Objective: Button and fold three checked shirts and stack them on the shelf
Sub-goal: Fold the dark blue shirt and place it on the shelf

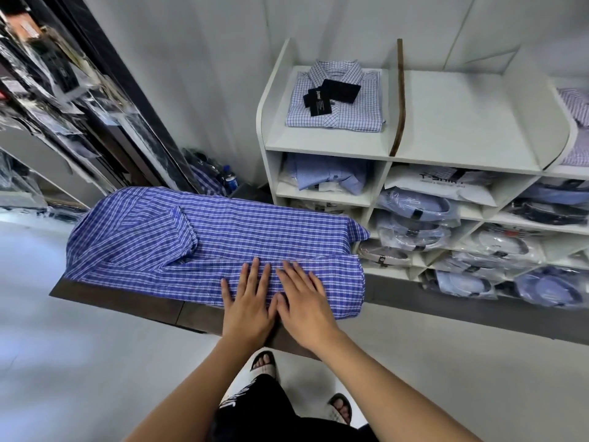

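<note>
The white shelf unit (325, 145) takes up the right half of the view and serves as the landmark. On its top surface, in the left bay, lies a folded pale blue checked shirt (334, 106) with its collar toward the wall and black hang tags (331, 95) resting on its chest; the print on the tags is too small to read. A brown strip (400, 97) divides that bay from the bare one to its right, and at the far right edge of the top another checked shirt (577, 122) is partly cut off by the frame. In the cubbies below sit folded shirts, many in clear plastic bags (417, 212); one white packet (436, 183) bears the partly legible word "T-SHIRT".

Left of the shelf unit and in front of it, a dark brown counter (127, 301) carries a blue and white checked shirt (223, 237), spread flat, its collar end away from the shelf unit and its hem end nearest it. A sleeve is folded across the body.

Both hands lie flat on the near folded edge of this shirt, fingers straight and slightly spread, grasping nothing: the left hand (247, 301) and the right hand (304, 301) side by side, thumbs touching.

Behind the counter, near the shelf unit's left foot, stands a dark bottle with a blue label (230, 180), its writing unreadable.
</note>
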